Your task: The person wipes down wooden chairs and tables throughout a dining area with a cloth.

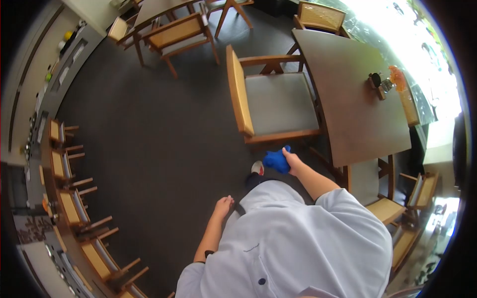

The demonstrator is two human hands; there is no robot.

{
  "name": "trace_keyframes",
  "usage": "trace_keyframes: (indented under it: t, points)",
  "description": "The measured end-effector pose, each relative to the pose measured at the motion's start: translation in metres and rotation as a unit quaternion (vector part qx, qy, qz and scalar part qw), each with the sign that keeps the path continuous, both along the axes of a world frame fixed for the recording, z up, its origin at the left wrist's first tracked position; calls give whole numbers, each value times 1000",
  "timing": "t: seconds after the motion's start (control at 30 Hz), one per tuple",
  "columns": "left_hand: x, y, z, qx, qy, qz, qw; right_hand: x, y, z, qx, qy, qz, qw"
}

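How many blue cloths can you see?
1: a crumpled blue cloth in the person's bare right hand, near the wooden armchair with a tan back and grey seat. More could be hidden.

Part of the blue cloth (276,161) is hidden by the right hand (294,163). The shirt (308,243) is cut off by the bottom edge, the far desk (155,10) by the top. The tiny things (68,36) at far left cannot be made out.

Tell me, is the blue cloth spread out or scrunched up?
Scrunched up: the blue cloth makes a small, lumpy bundle in the right hand.
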State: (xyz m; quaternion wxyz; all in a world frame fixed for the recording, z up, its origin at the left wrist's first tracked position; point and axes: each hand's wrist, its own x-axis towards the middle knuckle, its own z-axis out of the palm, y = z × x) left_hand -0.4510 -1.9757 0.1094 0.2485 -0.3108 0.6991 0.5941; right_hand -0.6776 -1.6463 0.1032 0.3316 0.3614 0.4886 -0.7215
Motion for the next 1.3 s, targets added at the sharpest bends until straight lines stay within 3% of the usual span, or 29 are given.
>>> trace_keyframes:
  t: [0.1, 0.2, 0.23, 0.27, 0.3, 0.4, 0.43, 0.5, 0.57, 0.67, 0.77, 0.87, 0.9, 0.97, 1.0, 1.1, 1.13, 1.23, 1.3]
  points:
    - [-47, -24, -18, 20, 3, 4, 1000, -40, -12, -29, 117, 22, -16, 993]
    - [-123, -25, 33, 3, 26, -85, 996, -84, -28, -24, 103, 68, 0, 992]
    - [-149, -20, 57, 72, 45, -77, 993, -89, -30, -20, 95, 79, 7, 992]
    - [-166, -28, 37, 83, 97, -135, 983, -96, -32, -9, 38, 61, 1, 997]
    - [-192, -15, 79, 36, 85, -183, 979, -105, -35, 3, -21, 49, -10, 999]
    - [-264, 10, 147, 117, 41, -287, 950, -120, -45, 14, -110, 33, -91, 989]
    - [-284, 15, 154, 157, 81, -331, 927, -124, -51, 26, -143, 27, -103, 984]
    - [-320, 29, 160, 305, 34, -306, 901, -132, -62, 52, -208, 17, -137, 968]
    - [-354, 45, 156, 316, 16, -310, 897, -136, -69, 45, -193, 45, -143, 970]
    - [-408, 70, 143, 233, -29, -360, 903, -126, -78, 10, -111, 73, -160, 978]
    - [-447, 89, 113, 74, -16, -499, 863, -101, -87, -24, 84, -24, -176, 980]
    - [-457, 97, 47, 84, 115, -634, 760, -73, -107, -47, 225, -45, -292, 928]
    - [-463, 107, 40, 45, 107, -671, 733, -69, -113, -55, 258, -51, -333, 906]
    - [-460, 121, 30, -35, 81, -738, 669, -70, -128, -50, 362, -58, -306, 879]
    - [-459, 129, 26, -53, 64, -750, 656, -73, -131, -49, 413, -60, -290, 861]
    - [-438, 141, -12, -70, 169, -737, 650, -61, -146, -71, 540, -59, -229, 807]
    - [-436, 147, -22, -37, 149, -756, 637, -58, -149, -79, 561, -68, -285, 774]
    - [-423, 153, -50, 9, 138, -781, 609, -57, -148, -84, 455, -127, -444, 762]
    - [-413, 155, -53, 16, -11, -687, 726, -62, -150, -79, 324, -85, -480, 811]
